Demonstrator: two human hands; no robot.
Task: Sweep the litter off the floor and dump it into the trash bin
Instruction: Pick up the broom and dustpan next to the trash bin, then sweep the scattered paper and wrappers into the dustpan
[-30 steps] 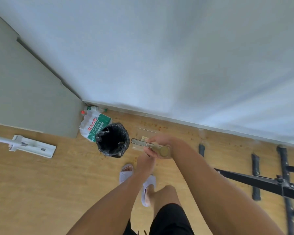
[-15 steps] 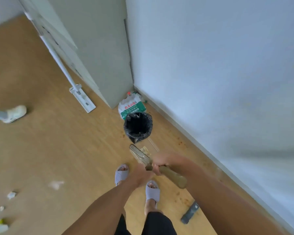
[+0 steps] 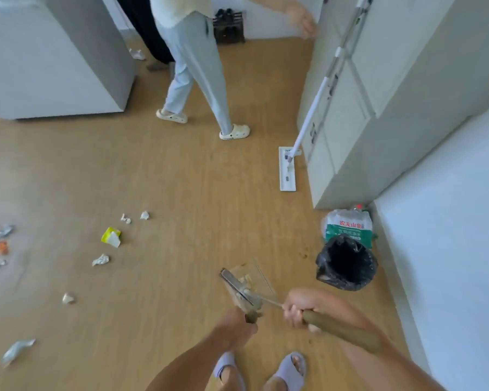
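Note:
My right hand (image 3: 298,307) grips the olive-brown handle of a small broom (image 3: 342,331). My left hand (image 3: 242,324) holds the handle of a clear dustpan (image 3: 247,285), which carries a few scraps. Both hover above the wooden floor, just left of the trash bin (image 3: 346,263) with its black liner. Scattered litter lies to the left: a yellow-white wrapper (image 3: 111,237), crumpled paper bits (image 3: 100,260), a foil piece (image 3: 17,348) and an orange scrap (image 3: 0,246).
A white flat mop (image 3: 288,167) leans on grey cabinets (image 3: 378,108) at right. A green-white bag of bottles (image 3: 347,225) sits behind the bin. Another person (image 3: 192,66) walks at the top. A grey cabinet (image 3: 54,60) stands top left; a white wall (image 3: 449,249) runs along the right.
My view has swung left from the wall and bin to the open floor, revealing the litter and the other person. Both hands keep hold of the broom and dustpan.

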